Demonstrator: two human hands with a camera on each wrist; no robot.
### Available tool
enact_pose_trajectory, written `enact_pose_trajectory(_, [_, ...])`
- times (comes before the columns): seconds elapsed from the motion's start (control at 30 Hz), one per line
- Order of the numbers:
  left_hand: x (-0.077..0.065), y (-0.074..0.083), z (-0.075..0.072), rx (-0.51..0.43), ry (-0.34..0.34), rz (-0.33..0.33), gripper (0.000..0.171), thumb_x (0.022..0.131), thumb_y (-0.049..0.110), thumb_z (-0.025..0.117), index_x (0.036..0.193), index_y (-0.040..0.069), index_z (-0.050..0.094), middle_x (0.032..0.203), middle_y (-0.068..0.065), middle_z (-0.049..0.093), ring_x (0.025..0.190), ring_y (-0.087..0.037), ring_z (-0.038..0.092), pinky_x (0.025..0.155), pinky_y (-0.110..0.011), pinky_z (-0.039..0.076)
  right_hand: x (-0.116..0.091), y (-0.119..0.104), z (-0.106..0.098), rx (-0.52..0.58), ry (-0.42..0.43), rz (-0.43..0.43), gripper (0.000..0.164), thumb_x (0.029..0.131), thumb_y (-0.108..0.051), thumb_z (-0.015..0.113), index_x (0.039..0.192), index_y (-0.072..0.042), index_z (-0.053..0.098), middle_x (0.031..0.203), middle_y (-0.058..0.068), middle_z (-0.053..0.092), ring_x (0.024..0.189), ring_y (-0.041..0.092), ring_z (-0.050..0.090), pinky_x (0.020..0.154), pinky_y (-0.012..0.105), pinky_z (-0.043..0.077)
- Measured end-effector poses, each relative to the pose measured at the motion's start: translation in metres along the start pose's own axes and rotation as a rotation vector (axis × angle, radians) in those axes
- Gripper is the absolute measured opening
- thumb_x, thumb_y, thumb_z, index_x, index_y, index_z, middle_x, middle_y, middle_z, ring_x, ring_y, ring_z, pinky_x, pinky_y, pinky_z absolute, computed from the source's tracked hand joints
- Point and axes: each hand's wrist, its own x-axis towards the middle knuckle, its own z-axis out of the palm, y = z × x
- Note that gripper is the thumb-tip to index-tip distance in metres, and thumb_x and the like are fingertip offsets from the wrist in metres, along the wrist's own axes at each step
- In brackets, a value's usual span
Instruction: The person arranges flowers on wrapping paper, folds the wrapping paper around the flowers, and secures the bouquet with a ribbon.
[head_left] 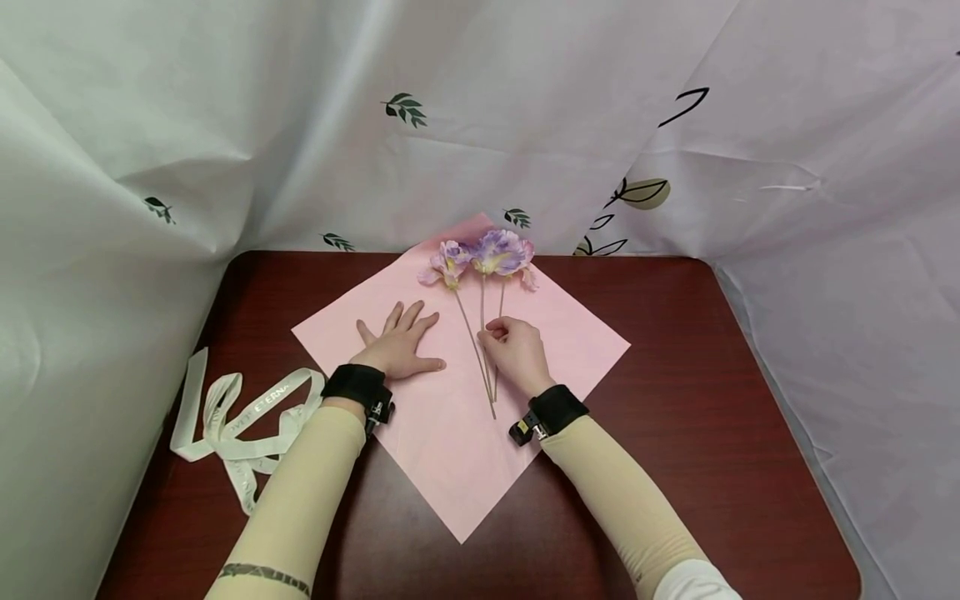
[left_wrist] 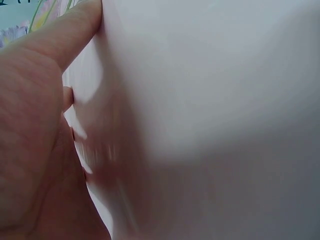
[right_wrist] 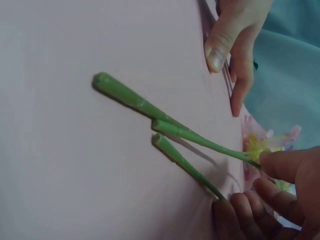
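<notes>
A sheet of pink wrapping paper (head_left: 450, 475) lies cornerwise on the table, with three artificial flowers on its upper half. Their heads are pink and purple, like the left flower (head_left: 448, 265) and the middle flower (head_left: 497, 252); a third at the right is partly covered. My left hand (head_left: 397, 350) rests on the paper with fingers spread, left of the stems. Thumb and forefinger of my right hand (head_left: 519, 350) pinch the middle flower's stem. Three green stem ends (right_wrist: 130, 102) fan out over the paper in the right wrist view.
A white ribbon (head_left: 262, 406) with printed letters lies in loose loops on the left of the dark red table (head_left: 690, 417), beside my left forearm. A pale curtain (head_left: 300, 108) with leaf prints hangs behind the table and along both sides.
</notes>
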Motion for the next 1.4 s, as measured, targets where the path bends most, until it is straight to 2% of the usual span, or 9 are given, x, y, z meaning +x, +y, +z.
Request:
enact_pose_trajectory(0.2, [0.0, 0.0, -0.001, 0.01, 0.006, 0.005, 0.092, 0.082, 0.076, 0.054, 0.157, 0.037, 0.017, 0.167, 0.002, -0.003, 0.153, -0.032, -0.01, 0.095, -0.086, -0.009, -0.004, 0.003, -0.007, 0.006, -0.046, -0.027, 0.022, 0.088, -0.03, 0.071, 0.101, -0.013, 0.071, 0.084, -0.002, 0.068, 0.073, 0.01, 0.063, 0.073, 0.029, 0.048])
enact_pose_trajectory(0.37, [-0.002, 0.0, 0.0, 0.01, 0.028, 0.018, 0.092, 0.083, 0.074, 0.055, 0.157, 0.035, 0.018, 0.167, 0.002, -0.001, 0.153, -0.033, -0.009, 0.095, -0.086, -0.008, -0.018, 0.018, -0.023, -0.058, -0.134, -0.094, 0.029, 0.086, -0.034, 0.074, 0.106, -0.014, 0.069, 0.091, 0.001, 0.067, 0.08, 0.013, 0.061, 0.077, 0.031, 0.047])
enact_pose_trajectory(0.57, [-0.002, -0.001, 0.005, 0.01, 0.099, 0.047, 0.091, 0.082, 0.072, 0.058, 0.157, 0.034, 0.021, 0.167, 0.0, 0.006, 0.153, -0.035, -0.003, 0.094, -0.087, -0.006, -0.041, 0.047, -0.054, -0.189, -0.34, -0.313, 0.041, 0.072, -0.041, 0.086, 0.101, -0.019, 0.068, 0.101, 0.0, 0.063, 0.095, 0.015, 0.055, 0.087, 0.033, 0.044])
enact_pose_trajectory(0.7, [-0.004, -0.004, 0.008, 0.012, 0.148, 0.061, 0.093, 0.081, 0.074, 0.059, 0.157, 0.034, 0.022, 0.166, -0.004, 0.009, 0.153, -0.036, 0.001, 0.096, -0.086, -0.008, -0.058, 0.061, -0.075, -0.274, -0.48, -0.486, 0.058, 0.064, -0.04, 0.091, 0.113, -0.022, 0.069, 0.127, 0.001, 0.059, 0.122, 0.019, 0.052, 0.103, 0.04, 0.042])
enact_pose_trajectory(0.83, [-0.005, -0.005, 0.01, 0.009, 0.205, 0.078, 0.094, 0.08, 0.072, 0.062, 0.156, 0.032, 0.024, 0.165, -0.009, 0.012, 0.153, -0.036, 0.002, 0.1, -0.082, -0.01, -0.072, 0.07, -0.088, -0.358, -0.573, -0.593, 0.069, 0.066, -0.041, 0.089, 0.128, -0.026, 0.064, 0.149, 0.005, 0.046, 0.141, 0.026, 0.039, 0.11, 0.043, 0.039])
enact_pose_trajectory(1.0, [-0.007, -0.005, 0.011, -0.022, 0.252, 0.169, 0.097, 0.079, 0.067, 0.068, 0.156, 0.027, 0.025, 0.165, -0.012, 0.013, 0.153, -0.036, 0.001, 0.109, -0.076, -0.006, -0.079, 0.074, -0.096, -0.392, -0.607, -0.679, 0.063, 0.077, -0.041, 0.082, 0.134, -0.023, 0.062, 0.153, 0.006, 0.043, 0.146, 0.031, 0.034, 0.111, 0.042, 0.04])
enact_pose_trajectory(1.13, [-0.015, -0.002, 0.005, -0.051, 0.205, 0.327, 0.107, 0.072, 0.063, 0.077, 0.157, 0.024, 0.025, 0.165, -0.014, 0.011, 0.153, -0.037, 0.002, 0.115, -0.069, 0.002, -0.082, 0.077, -0.098, -0.414, -0.62, -0.717, 0.062, 0.083, -0.042, 0.077, 0.137, -0.018, 0.059, 0.153, 0.007, 0.044, 0.146, 0.031, 0.034, 0.109, 0.041, 0.042])
enact_pose_trajectory(1.23, [-0.026, 0.003, 0.0, -0.033, 0.112, 0.441, 0.121, 0.061, 0.059, 0.086, 0.157, 0.024, 0.023, 0.165, -0.016, 0.008, 0.152, -0.04, 0.002, 0.117, -0.066, 0.006, -0.084, 0.079, -0.099, -0.431, -0.624, -0.738, 0.064, 0.085, -0.043, 0.074, 0.14, -0.016, 0.056, 0.153, 0.008, 0.044, 0.146, 0.032, 0.034, 0.108, 0.04, 0.044])
enact_pose_trajectory(1.4, [-0.048, 0.014, -0.005, 0.068, -0.067, 0.538, 0.138, 0.047, 0.058, 0.092, 0.159, 0.024, 0.017, 0.165, -0.017, 0.004, 0.152, -0.041, 0.002, 0.119, -0.063, 0.008, -0.085, 0.082, -0.099, -0.445, -0.593, -0.774, 0.067, 0.083, -0.046, 0.072, 0.141, -0.017, 0.055, 0.149, 0.008, 0.049, 0.143, 0.033, 0.038, 0.105, 0.041, 0.046])
